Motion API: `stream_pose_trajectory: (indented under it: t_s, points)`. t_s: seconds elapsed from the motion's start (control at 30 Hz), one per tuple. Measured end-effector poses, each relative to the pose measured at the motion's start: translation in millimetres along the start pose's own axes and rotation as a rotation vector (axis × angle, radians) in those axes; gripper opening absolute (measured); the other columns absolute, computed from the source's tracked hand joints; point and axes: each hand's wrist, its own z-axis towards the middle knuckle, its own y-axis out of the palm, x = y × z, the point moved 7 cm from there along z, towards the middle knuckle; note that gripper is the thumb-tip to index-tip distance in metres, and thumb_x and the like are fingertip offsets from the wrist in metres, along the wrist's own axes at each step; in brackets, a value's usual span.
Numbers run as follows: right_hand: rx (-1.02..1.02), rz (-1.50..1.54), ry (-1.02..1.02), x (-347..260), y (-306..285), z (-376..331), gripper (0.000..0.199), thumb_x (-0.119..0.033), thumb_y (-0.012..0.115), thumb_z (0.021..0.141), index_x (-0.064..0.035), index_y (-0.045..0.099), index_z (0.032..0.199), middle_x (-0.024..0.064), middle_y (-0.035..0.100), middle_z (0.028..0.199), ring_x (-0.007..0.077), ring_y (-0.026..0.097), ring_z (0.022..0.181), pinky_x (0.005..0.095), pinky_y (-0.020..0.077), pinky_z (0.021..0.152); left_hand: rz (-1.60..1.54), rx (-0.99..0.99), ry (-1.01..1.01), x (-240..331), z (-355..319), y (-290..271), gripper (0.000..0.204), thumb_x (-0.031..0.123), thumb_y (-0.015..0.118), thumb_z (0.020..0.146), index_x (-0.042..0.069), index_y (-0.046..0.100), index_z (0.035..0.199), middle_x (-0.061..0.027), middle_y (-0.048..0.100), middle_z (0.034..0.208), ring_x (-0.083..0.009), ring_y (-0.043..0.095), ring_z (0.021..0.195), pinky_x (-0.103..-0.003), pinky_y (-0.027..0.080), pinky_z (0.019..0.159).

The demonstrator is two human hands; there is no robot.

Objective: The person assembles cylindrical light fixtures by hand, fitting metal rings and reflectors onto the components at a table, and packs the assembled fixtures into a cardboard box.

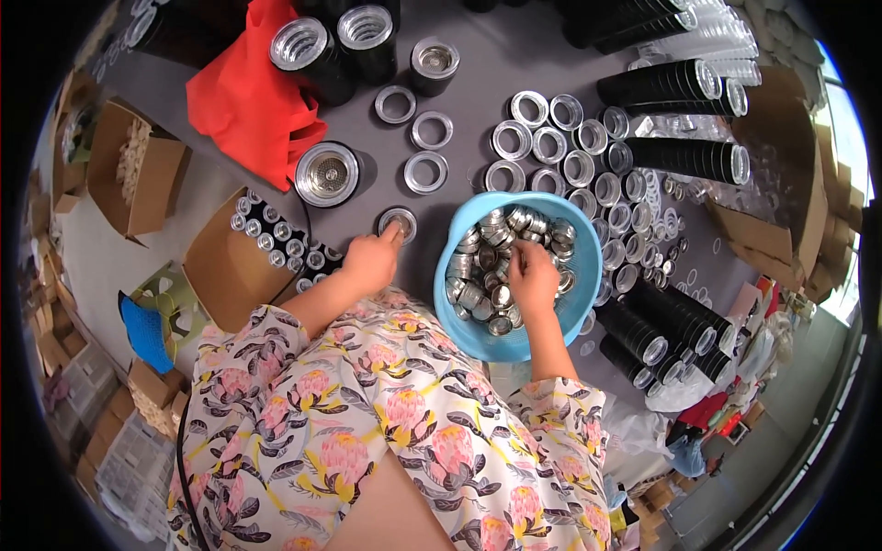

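Visibly, 1 extended finger of the left hand (373,261) partly covers a round metal piece (400,214) mid-frame, others curled, grip unclear; right of centre, bunched fingers of the right hand (535,278) hide any hold on silver caps (471,296) in a blue basin (498,347).

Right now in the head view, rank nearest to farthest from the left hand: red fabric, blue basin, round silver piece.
1. Round silver piece: touched by the left hand.
2. Blue basin: right of the hand.
3. Red fabric: farther off, upper left.
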Motion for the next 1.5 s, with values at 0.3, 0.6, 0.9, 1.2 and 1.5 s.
stream_pose_trajectory:
  t_s: [0.3,0.6,0.9,1.2,1.5]
  points:
    - [-0.279,-0.327,-0.052,3.6,69.2,-23.5,0.012,-0.018,0.059,0.078,-0.0082,0.061,0.085,0.0096,0.060,0.080,0.0299,0.061,0.068,0.0402,0.0498,0.058,-0.572,0.392,0.354,64.2,8.0,-104.6,0.023,0.014,0.057,0.081,0.006,0.058,0.102,-0.0074,0.055,0.101,-0.0276,0.060,0.076,-0.037,0.049,0.063]
    - [-0.268,-0.209,-0.026,-2.6,56.6,-21.6,0.010,-0.017,0.058,0.077,-0.0078,0.060,0.082,0.0101,0.060,0.081,0.0310,0.061,0.063,0.0417,0.0493,0.056,-0.390,0.526,-0.129,7.7,117.7,-91.5,0.044,0.013,0.053,0.081,0.005,0.040,0.122,-0.0154,0.046,0.120,-0.0362,0.056,0.097,-0.045,0.047,0.079]
    - [-0.079,0.272,-0.085,-27.2,-14.4,-17.6,0.012,-0.003,0.063,0.073,-0.0042,0.056,0.082,0.0086,0.057,0.074,0.0224,0.058,0.060,0.0325,0.0464,0.053,-0.647,0.385,0.517,107.4,43.2,-144.6,0.026,0.012,0.058,0.079,0.006,0.055,0.104,-0.0110,0.057,0.095,-0.0308,0.059,0.086,-0.038,0.048,0.069]
    - [0.076,0.710,0.050,-38.0,-45.0,33.7,0.039,0.001,0.060,0.079,-0.0029,0.049,0.117,0.0092,0.053,0.108,0.0155,0.060,0.087,0.0281,0.0496,0.074,-0.897,0.440,0.032,51.3,58.6,-168.5,0.011,0.007,0.063,0.077,0.003,0.060,0.087,-0.0052,0.060,0.087,-0.0116,0.053,0.055,-0.023,0.042,0.051]
    - [0.131,0.499,0.124,5.0,-34.0,2.9,0.018,0.000,0.052,0.086,-0.0002,0.058,0.103,0.0060,0.058,0.102,0.0103,0.060,0.080,0.0219,0.0475,0.069,-0.229,0.554,-0.142,-35.7,120.4,-88.3,0.011,0.016,0.056,0.082,0.010,0.057,0.091,-0.0045,0.061,0.101,-0.0336,0.061,0.074,-0.043,0.050,0.062]
